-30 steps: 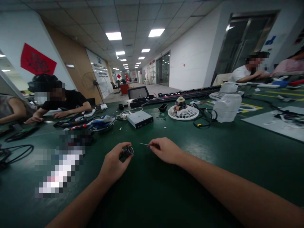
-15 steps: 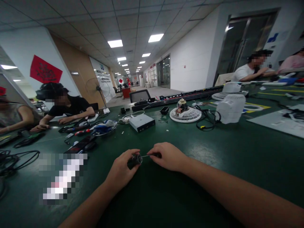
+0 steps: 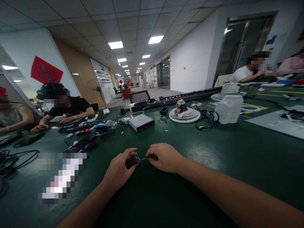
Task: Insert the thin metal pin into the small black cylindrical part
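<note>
My left hand (image 3: 118, 169) is closed around a small black cylindrical part (image 3: 132, 160) and holds it just above the green table (image 3: 213, 164). My right hand (image 3: 163, 156) pinches a thin screwdriver (image 3: 145, 158) whose metal shaft points left into the end of that part. Both hands sit close together near the middle of the table, in front of me.
Farther back lie a grey drive box (image 3: 142, 122), a white fan grille with a motor (image 3: 184, 114), a white fan housing (image 3: 228, 108), black cables (image 3: 204, 122) and tools (image 3: 80, 129). A person in black (image 3: 67, 106) sits at the left, others at the far right (image 3: 247, 74).
My hands came together: the screwdriver tip, apart from the black part a second ago, now reaches into its end. The view shifted slightly.
</note>
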Demonstrator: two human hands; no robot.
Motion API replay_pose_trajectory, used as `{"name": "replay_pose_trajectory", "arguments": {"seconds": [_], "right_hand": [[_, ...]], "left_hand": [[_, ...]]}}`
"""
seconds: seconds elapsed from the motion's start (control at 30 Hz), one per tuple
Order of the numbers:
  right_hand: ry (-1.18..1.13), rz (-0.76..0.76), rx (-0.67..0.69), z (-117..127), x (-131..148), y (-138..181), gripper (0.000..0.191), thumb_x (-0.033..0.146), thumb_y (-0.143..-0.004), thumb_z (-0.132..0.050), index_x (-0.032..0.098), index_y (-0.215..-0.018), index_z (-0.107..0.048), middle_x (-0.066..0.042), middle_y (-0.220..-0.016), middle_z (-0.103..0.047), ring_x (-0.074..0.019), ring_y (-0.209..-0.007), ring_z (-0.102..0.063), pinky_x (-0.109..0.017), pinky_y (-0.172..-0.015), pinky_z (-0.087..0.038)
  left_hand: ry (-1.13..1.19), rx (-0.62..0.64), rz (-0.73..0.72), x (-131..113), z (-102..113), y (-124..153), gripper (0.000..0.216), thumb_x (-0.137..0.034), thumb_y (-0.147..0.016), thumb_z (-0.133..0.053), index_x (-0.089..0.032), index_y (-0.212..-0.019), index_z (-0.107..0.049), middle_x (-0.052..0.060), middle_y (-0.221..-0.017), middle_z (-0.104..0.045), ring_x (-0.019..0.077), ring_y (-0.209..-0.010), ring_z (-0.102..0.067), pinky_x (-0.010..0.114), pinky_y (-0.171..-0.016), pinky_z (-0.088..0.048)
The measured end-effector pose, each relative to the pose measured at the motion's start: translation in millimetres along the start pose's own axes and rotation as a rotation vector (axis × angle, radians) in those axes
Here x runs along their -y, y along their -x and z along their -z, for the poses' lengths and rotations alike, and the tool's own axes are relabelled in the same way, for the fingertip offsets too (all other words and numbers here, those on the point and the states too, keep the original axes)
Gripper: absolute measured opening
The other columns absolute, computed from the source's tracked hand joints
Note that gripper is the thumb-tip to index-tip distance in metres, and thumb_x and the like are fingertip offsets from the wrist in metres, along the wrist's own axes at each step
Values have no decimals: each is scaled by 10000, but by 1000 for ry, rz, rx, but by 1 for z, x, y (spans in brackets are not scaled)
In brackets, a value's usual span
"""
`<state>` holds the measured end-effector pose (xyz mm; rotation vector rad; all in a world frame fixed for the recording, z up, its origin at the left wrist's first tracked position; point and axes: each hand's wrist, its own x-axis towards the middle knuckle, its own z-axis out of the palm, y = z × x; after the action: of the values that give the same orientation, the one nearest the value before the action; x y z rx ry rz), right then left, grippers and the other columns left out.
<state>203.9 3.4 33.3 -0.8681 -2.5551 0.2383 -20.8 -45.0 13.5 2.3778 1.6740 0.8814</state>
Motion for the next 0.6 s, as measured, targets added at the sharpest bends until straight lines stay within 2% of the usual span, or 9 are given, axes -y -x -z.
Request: {"name": "replay_pose_trajectory", "arguments": {"seconds": [0.1, 0.2, 0.33, 0.6], "right_hand": [[-52, 30, -35, 0, 1, 0, 189, 228, -858, -575, 218, -980, -718, -32, -916, -683, -162, -830, -614, -275, -731, -429], [-31, -18, -69, -2, 2, -1, 195, 222, -864, -562, 223, -989, -712, -31, -925, -685, -166, -835, -615, -279, -734, -433], [38, -76, -6, -4, 1, -2, 201, 235, -859, -554, 232, -978, -716, -38, -917, -691, -182, -815, -622, -296, -721, -435], [1, 17, 16, -4, 2, -1, 196, 239, -857, -553, 208, -972, -708, -35, -905, -695, -170, -803, -624, -285, -728, -437]], "left_hand": [[14, 22, -10, -1, 2, 1, 501, -197, -786, -643, -283, -1259, -505, 15, -1100, -701, 210, -968, -673, 393, -885, -532], [17, 38, -1, -1, 2, 2, 499, -194, -793, -639, -285, -1265, -504, 20, -1123, -693, 212, -996, -664, 401, -905, -521], [9, 58, 14, 0, 0, 1, 506, -195, -781, -653, -301, -1257, -516, 14, -1115, -692, 219, -988, -661, 401, -883, -523], [10, 23, -1, -1, 1, 2, 517, -186, -761, -672, -303, -1245, -534, 9, -1087, -705, 221, -960, -673, 389, -854, -534]]}}
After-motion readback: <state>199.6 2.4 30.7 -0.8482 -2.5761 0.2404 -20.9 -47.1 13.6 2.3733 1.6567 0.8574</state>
